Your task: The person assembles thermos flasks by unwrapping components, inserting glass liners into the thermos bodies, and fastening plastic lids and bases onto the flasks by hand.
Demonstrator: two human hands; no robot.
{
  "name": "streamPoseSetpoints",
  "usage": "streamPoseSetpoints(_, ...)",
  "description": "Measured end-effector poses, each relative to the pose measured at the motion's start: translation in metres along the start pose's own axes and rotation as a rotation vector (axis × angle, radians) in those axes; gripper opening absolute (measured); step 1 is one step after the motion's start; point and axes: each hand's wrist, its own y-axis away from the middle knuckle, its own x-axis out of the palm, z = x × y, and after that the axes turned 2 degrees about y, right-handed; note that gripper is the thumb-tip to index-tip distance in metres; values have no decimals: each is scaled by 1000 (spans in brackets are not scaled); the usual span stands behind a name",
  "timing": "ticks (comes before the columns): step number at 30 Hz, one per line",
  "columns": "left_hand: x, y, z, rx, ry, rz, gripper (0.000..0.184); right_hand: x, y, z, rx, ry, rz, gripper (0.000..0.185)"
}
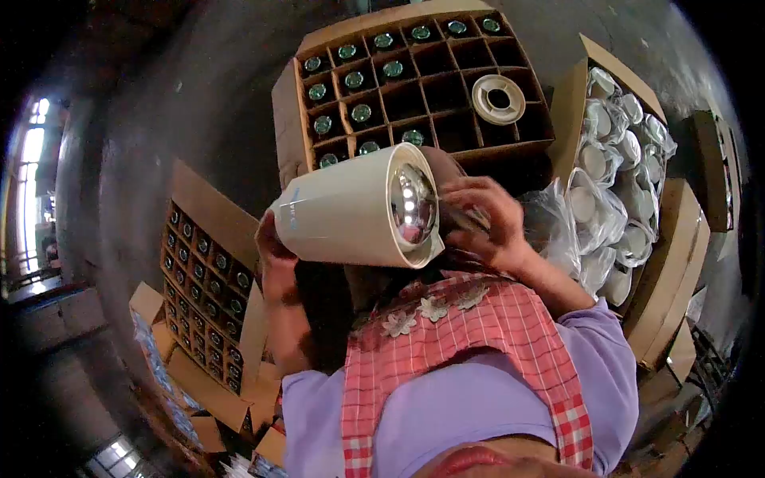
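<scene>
Dark floor (227,119) surrounds a cream casing (339,215) before the apron (494,323); the left grip (273,243) clasps its left end, the right grip (488,221) curls beside the rim (422,256), hold unclear. Far off stands a divided carton (398,20). Rim work seems underway; the next move needs steady left support.

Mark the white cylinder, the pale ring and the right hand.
White cylinder (347,209): head view, on its side wall.
Pale ring (481,102): head view, left of its hole.
Right hand (502,226): head view, on its back.
</scene>
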Motion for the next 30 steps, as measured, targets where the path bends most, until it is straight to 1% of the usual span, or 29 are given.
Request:
streamPoseSetpoints(1, -1, 1, 2, -27, 22, 64, 44, 8, -1, 1, -19, -6, -6, 56)
streamPoseSetpoints(2, 0, 1, 5, -8, 1, 7, 42, 8, -6, 3, 9, 92, 14, 65)
streamPoseSetpoints(4, 33, 4, 17, 33, -40, -103, 40, 12, -11, -8, 49, 72, -43, 72)
streamPoseSetpoints(5, 44, 4, 20, 46, -59, -193, 41, 13, -9, -12, 125, -55, -60, 74)
streamPoseSetpoints(7, 49, 2, 24, 105, -124, -169, 41, 12, -5, -20, 274, -311, -82, 79)
streamPoseSetpoints(8, 51, 0, 28, 133, -153, -161, 41, 9, -6, -26, 246, -216, -82, 80)
streamPoseSetpoints(9, 71, 3, 32, 195, -268, -288, 47, 4, -5, -32, 222, -122, -80, 80)
streamPoseSetpoints(10, 85, 3, 32, 241, -360, -188, 50, 0, -4, -38, 193, -27, -69, 81)
streamPoseSetpoints(11, 97, 1, 31, 297, -446, -93, 53, -2, -3, -44, 203, -60, -92, 75)
streamPoseSetpoints(12, 108, 1, 29, 363, -531, -6, 56, -4, -3, -44, 300, -134, -130, 69)
streamPoseSetpoints(14, 139, 3, 28, 528, -753, 25, 67, -3, -1, -49, 624, -383, -223, 58)
streamPoseSetpoints(16, 174, 9, 30, 769, -989, 96, 74, -4, 29, -98, 674, -883, -157, 53)
streamPoseSetpoints(18, 218, 21, 23, 1050, -1383, 230, 82, 3, 37, -98, 857, -1111, -300, 55)
streamPoseSetpoints(19, 231, 23, 25, 1105, -1436, 270, 84, 4, 53, -120, 846, -1286, -230, 60)
streamPoseSetpoints(20, 241, 25, 27, 1153, -1487, 319, 87, 7, 32, -102, 643, -1376, -256, 59)
streamPoseSetpoints(21, 251, 27, 29, 1130, -1458, 364, 88, 6, 30, -93, 661, -1300, -233, 67)
streamPoseSetpoints(22, 260, 30, 30, 1141, -1469, 359, 88, 3, 31, -87, 676, -1224, -214, 76)
streamPoseSetpoints(24, 266, 32, 31, 1147, -1473, 298, 89, 1, 22, -82, 646, -1295, -176, 68)
streamPoseSetpoints(27, 268, 26, 31, 1153, -1417, 228, 89, 9, -2, -72, 466, -1313, -111, 65)
streamPoseSetpoints(28, 270, 29, 35, 1107, -1444, 187, 90, 12, -16, -58, 486, -1278, -123, 66)
streamPoseSetpoints(29, 270, 30, 36, 1118, -1439, 180, 90, 14, -30, -44, 506, -1244, -134, 67)
streamPoseSetpoints(30, 270, 30, 37, 1125, -1434, 176, 90, 17, -31, -43, 474, -1230, -140, 66)
